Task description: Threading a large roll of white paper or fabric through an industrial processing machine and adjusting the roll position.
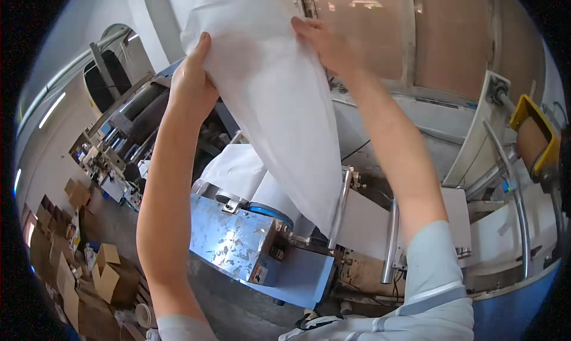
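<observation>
Both my arms are raised over the machine, stretching a thin, white, slightly see-through sheet (279, 103) between my hands. At its left edge my left hand (195, 76) grips it, thumb in front and the other fingers hidden behind. My right hand (327, 44), a little smeared by motion, pinches the opposite edge between thumb and fingers. The sheet narrows downward and hangs to a point near a metal bar (340, 210). Whether it is paper or plastic film I cannot tell. Below it sits a white roll (270, 195) on the machine.
A scuffed blue metal housing (229, 237) stands under my arms. More white sheeting (232, 168) lies behind it. Steel rollers (389, 246) and a yellow-framed part (529, 133) are to the right. Cardboard boxes (107, 275) litter the floor at left; other machinery stands at far left.
</observation>
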A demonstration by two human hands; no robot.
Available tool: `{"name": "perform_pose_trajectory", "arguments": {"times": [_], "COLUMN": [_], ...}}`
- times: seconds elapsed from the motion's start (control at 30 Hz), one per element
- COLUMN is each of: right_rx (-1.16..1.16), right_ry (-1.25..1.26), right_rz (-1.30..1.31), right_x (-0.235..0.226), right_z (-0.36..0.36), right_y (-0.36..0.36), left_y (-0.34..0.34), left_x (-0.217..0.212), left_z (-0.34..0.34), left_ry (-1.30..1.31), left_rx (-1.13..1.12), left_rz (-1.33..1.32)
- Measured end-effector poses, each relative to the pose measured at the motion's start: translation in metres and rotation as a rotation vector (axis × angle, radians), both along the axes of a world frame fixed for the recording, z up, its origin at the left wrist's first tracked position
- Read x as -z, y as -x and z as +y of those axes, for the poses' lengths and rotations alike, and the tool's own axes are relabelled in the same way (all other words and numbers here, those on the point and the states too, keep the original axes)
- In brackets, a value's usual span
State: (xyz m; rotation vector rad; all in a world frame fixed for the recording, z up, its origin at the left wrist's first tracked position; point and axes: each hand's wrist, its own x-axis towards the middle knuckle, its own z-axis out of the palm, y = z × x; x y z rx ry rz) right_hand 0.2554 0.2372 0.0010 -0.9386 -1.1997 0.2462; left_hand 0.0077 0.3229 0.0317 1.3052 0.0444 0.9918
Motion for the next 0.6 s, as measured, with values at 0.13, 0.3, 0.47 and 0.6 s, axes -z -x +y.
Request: {"name": "perform_pose_trajectory", "arguments": {"times": [0.13,0.3,0.47,0.6], "right_rx": [0.061,0.117,0.196,0.098], "right_ry": [0.030,0.046,0.013,-0.232], "right_rz": [-0.090,-0.247,-0.125,-0.145], "right_x": [-0.018,-0.034,-0.053,-0.047], "right_z": [0.006,0.015,0.039,0.040], "right_y": [0.013,0.005,0.002,0.013], "left_y": [0.009,0.007,0.002,0.005], "left_x": [-0.008,-0.012,-0.017,-0.023], "left_z": [0.002,0.011,0.019,0.003], "left_ry": [-0.031,-0.034,-0.180,-0.320], "left_rx": [-0.045,-0.097,-0.207,-0.325], "left_rz": [0.018,0.004,0.066,0.160]}}
